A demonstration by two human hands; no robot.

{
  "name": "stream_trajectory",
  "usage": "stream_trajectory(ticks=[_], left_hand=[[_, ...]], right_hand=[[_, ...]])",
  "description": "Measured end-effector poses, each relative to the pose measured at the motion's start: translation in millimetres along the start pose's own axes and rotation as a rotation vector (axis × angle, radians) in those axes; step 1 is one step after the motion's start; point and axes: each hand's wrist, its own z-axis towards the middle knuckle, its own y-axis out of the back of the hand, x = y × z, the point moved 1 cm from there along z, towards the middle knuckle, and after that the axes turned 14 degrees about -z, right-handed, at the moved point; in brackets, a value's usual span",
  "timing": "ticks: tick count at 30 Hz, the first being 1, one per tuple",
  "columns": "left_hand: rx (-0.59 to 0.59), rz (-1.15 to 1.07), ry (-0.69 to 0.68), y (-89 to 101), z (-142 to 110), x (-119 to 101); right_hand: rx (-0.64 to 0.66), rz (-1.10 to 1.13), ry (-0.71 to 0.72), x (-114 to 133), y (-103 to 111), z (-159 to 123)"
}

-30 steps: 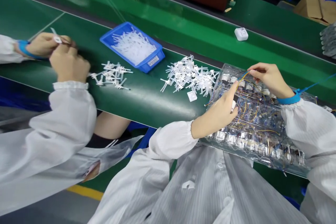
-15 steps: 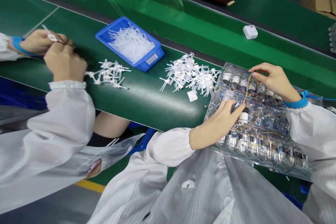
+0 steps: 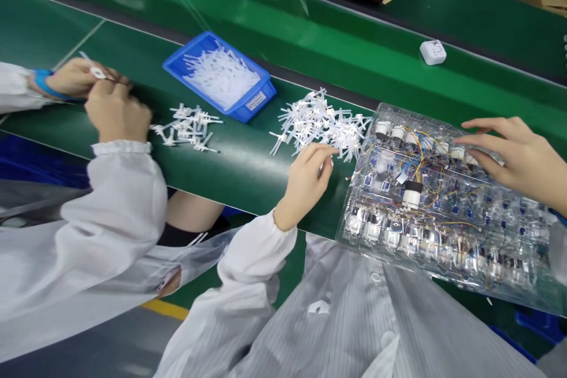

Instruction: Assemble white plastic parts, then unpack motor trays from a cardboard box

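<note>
My left hand (image 3: 308,186) is at the near edge of a pile of white strap-like plastic parts (image 3: 316,121). Its fingers are curled together over the spot of a small white square piece, and a bit of white shows at the fingertips. To the right, a clear plastic tray (image 3: 443,274) holds rows of white-and-black round parts with thin coloured wires. One such white-and-black part (image 3: 412,195) lies on top in the middle, near loose yellow and blue wires (image 3: 419,150). Over the tray's far right side, my right hand (image 3: 518,150) is open, fingers apart, holding nothing.
A blue bin (image 3: 248,107) full of white strips stands left of the pile. Beside it lies a smaller heap of white parts (image 3: 190,125). At far left a co-worker's hands (image 3: 117,103) hold a white part. A white box-shaped piece (image 3: 433,52) sits beyond the tray.
My left hand has left the wires and moved left to the white pile, over the square piece. My right hand has let go of the wires and moved right, opening.
</note>
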Motion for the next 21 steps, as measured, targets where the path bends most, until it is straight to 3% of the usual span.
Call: stream_trajectory(ticks=[4, 8, 13, 21], left_hand=[[0.077, 0.185, 0.05, -29.7, 9.3, 30.4], [0.134, 0.289, 0.057, -47.9, 27.3, 37.8], [0.226, 0.303, 0.11, -43.3, 47.7, 37.8], [0.233, 0.123, 0.197, -34.9, 57.7, 45.6]], right_hand=[[-0.015, 0.011, 0.038, 6.2, 5.7, -18.7], [0.004, 0.04, 0.027, 12.4, 7.6, -33.4], [-0.003, 0.1, -0.038, 15.3, 4.7, -45.7], [0.008, 0.201, -0.057, 22.9, -0.1, -48.6]])
